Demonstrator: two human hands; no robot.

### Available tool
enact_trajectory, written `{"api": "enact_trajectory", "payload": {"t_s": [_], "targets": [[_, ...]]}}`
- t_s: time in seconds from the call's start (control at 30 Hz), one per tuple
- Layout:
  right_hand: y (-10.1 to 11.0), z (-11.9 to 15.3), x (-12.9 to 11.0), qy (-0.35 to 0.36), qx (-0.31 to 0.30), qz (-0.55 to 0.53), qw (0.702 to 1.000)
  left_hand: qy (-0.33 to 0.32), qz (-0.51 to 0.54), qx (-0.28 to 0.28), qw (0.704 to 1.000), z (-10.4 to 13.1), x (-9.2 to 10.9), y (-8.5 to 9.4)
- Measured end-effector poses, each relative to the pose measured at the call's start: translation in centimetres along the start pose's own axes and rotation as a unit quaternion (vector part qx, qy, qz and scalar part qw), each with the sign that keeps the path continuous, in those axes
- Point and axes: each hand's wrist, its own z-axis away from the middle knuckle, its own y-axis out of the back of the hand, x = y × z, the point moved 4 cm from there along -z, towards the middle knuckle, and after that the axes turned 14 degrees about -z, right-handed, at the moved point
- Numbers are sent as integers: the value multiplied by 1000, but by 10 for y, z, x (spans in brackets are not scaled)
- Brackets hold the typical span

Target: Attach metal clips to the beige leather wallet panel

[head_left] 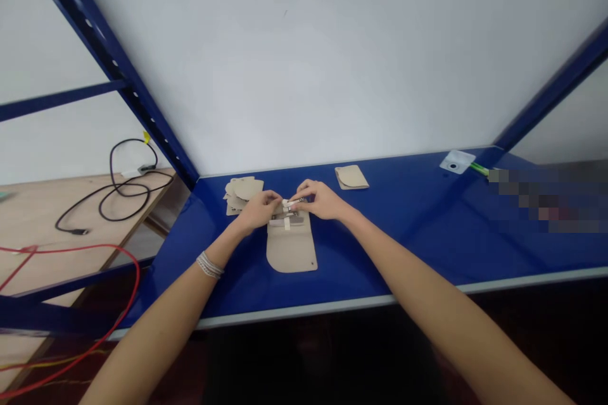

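An opened beige pouch (292,250) lies on the blue table, its flap toward the front edge and a small dark snap at the flap's right corner. Small metal tools (294,221) sit across its upper part under a pale strap. My left hand (260,209) pinches at the pouch's upper left edge. From the right, my right hand (322,200) has thumb and fingers closed on a small metal tool at the pouch's top. The fingertips of both hands nearly meet there and partly hide the pouch's upper end.
A pile of beige pouches (244,190) lies just left of my left hand. One folded pouch (351,177) rests at the back. A white card-like item (457,162) and a green object (479,169) are at the back right. Black cable (114,186) coils on the wooden table at left.
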Motion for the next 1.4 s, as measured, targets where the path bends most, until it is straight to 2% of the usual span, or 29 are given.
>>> {"api": "enact_trajectory", "payload": {"t_s": [0.2, 0.4, 0.9, 1.07, 1.13, 1.27, 1.4], "targets": [[-6, -1, 5, 3, 18, -25, 1000, 36, 100, 0, 994, -1, -1, -5], [-9, 1, 0, 0, -42, -19, 999, 40, 128, -17, 991, -2, -4, -9], [-12, 2, 3, -39, -117, -1, 992, 51, 156, -3, 987, -4, -8, -13], [-11, 3, -2, -34, -144, 1, 989, 52, 187, -34, 980, -5, -9, -13], [-9, 2, -3, -34, -126, -21, 991, 42, 192, -44, 980, -5, -9, -14], [-5, 0, -2, -20, -49, -48, 997, 31, 197, -41, 979, -5, -9, -15], [-8, 0, 0, 1, -47, -66, 997, 29, 198, -51, 978, -4, -7, -18]]}}
